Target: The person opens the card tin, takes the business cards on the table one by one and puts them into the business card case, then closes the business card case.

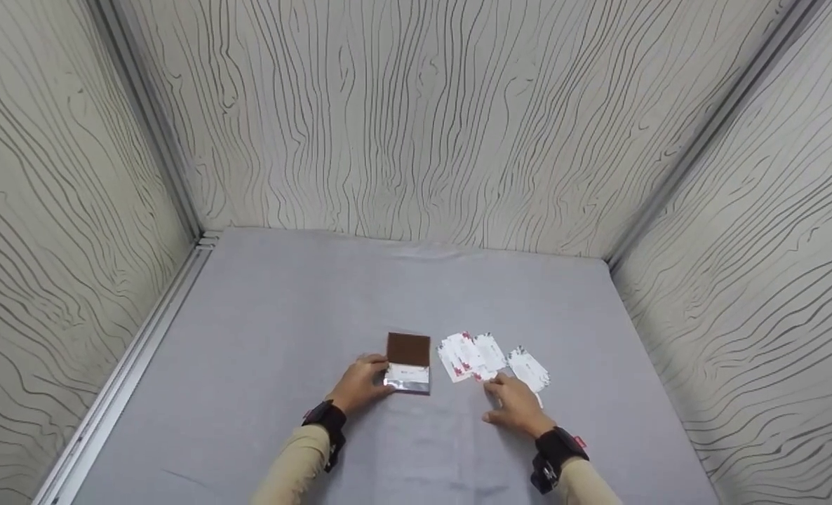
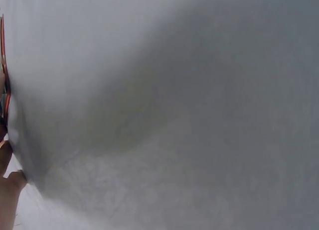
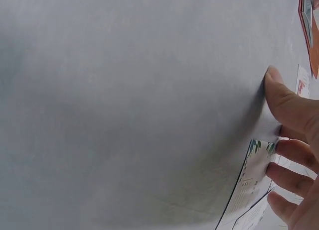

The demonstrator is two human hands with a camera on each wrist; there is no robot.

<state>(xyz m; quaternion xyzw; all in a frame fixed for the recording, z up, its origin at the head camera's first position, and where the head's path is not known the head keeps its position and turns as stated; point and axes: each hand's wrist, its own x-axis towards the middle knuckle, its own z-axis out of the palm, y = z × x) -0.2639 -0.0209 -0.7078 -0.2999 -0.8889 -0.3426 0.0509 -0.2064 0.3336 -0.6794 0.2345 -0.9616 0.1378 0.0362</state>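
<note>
A brown card holder [image 1: 408, 349] lies unfolded on the grey cloth, a white card [image 1: 410, 374] showing in its lower clear pocket. My left hand [image 1: 361, 384] holds its left edge, thumb at the lower side and fingers higher up. Only the holder's thin reddish edge [image 2: 5, 65] shows in the left wrist view. To the right, overlapping white cards with red prints [image 1: 460, 355] lie beside others with leaf prints [image 1: 528, 369]. My right hand [image 1: 518, 407] rests at the near side of these cards. Its fingertips touch a leaf-printed card [image 3: 251, 175], while the thumb stays apart.
Grey cloth [image 1: 283, 301] covers the table under everything. Wood-pattern panels [image 1: 388, 126] wall in the back and both sides. A metal rail [image 1: 128, 365] runs along the table's left edge.
</note>
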